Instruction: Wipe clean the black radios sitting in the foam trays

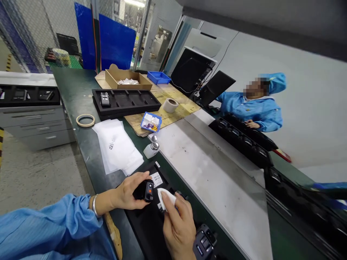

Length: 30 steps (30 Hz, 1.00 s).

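Observation:
My left hand (129, 192) is closed around a small black device (145, 190) with an orange button, held just above a black foam tray (148, 225). My right hand (177, 225) pinches a white wipe (166, 198) right beside the device. Another black device (204, 242) lies in the tray by my right wrist. A white label (156, 178) sits on the tray beyond the held device.
A stack of white bags (116, 144) and a white pump dispenser (151, 148) lie ahead. Farther off are a black tray with one device (125, 102), tape rolls (85, 120), a cardboard box (127, 79) and a small blue bin (151, 122). A co-worker in blue (252, 104) sits opposite.

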Motion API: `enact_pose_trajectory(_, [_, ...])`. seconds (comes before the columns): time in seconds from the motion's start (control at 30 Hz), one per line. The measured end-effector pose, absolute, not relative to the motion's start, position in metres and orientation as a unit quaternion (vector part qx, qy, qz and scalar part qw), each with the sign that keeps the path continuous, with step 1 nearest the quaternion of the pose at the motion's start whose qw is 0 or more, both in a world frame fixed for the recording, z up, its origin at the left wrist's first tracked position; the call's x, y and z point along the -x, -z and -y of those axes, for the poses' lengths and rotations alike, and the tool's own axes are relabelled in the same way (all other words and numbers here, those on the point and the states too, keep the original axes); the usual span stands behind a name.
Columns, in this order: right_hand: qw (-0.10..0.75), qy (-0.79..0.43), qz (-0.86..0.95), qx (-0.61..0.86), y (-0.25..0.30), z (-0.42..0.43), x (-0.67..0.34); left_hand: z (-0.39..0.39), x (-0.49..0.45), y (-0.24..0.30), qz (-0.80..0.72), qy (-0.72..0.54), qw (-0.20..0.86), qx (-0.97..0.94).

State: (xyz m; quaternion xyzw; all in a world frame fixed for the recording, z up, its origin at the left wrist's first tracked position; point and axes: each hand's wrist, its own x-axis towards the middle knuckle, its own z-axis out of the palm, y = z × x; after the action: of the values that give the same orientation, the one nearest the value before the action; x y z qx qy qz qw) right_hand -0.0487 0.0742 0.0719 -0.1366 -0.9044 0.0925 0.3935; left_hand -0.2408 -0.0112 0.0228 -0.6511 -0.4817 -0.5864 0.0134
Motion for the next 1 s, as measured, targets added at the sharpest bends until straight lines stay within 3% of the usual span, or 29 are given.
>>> enact_pose_trajectory(0.13, [0.358,-0.065,0.930,0.058,-0.082,-0.090,0.076,0.009,0.241,-0.019,0.468,0.597,0.034,0.651])
enact_pose_trajectory(0.37, [0.360,-0.020,0.927,0.103,-0.093,-0.108,0.069,0.007,0.244,-0.020,0.425,0.607,0.039,0.671])
enact_pose_trajectory(0.57, [0.332,-0.035,0.941,0.057,-0.085,-0.107,0.073,0.010,0.244,-0.014,0.466,0.595,0.038,0.654])
enact_pose_trajectory(0.73, [0.325,0.032,0.929,0.176,-0.069,-0.130,0.026,0.010,0.244,-0.021,0.487,0.566,0.023,0.665])
enact_pose_trajectory(0.83, [0.372,0.018,0.883,0.286,-0.061,-0.124,-0.016,-0.009,0.238,-0.039,0.586,0.489,-0.018,0.646])
enact_pose_trajectory(1.0, [0.424,0.007,0.808,0.408,-0.045,-0.086,-0.068,-0.070,0.223,-0.067,0.759,0.200,-0.092,0.612])
